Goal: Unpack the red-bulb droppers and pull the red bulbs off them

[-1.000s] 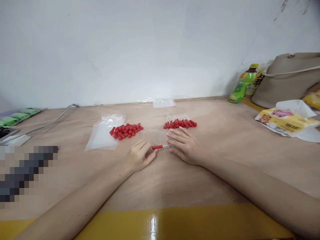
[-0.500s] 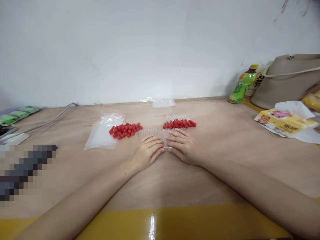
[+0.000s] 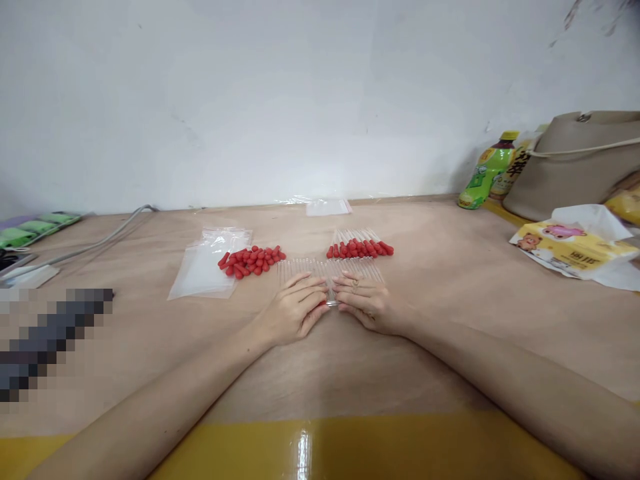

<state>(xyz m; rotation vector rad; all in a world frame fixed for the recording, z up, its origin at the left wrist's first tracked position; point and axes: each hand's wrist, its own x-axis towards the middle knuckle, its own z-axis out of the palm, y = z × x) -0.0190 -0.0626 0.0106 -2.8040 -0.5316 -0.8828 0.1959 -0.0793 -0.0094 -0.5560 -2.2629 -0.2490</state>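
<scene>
My left hand (image 3: 295,312) is closed over a red rubber bulb, a bit of which shows at its thumb and fingertips. Opposite it, my right hand (image 3: 367,307) is closed with its fingertips on a clear glass dropper tube (image 3: 333,304) that spans the small gap between the hands. Whether the tube sits inside the bulb is hidden by my fingers. Just beyond the hands lies a row of bare glass tubes (image 3: 296,268). A heap of red rubber bulbs (image 3: 250,261) is to the left. Behind my right hand, several droppers with red bulbs (image 3: 360,249) lie side by side.
Clear plastic bags (image 3: 200,270) lie under and left of the bulb heap. A small bag (image 3: 329,207) rests by the wall. At right are a green bottle (image 3: 487,172), a tissue pack (image 3: 575,247) and a beige bag (image 3: 575,167). A grey cable (image 3: 107,238) runs along the left.
Both hands have drawn slightly toward me, and more of the bare glass tubes shows beyond my right hand. The bulb heap and the finished-looking droppers lie as before.
</scene>
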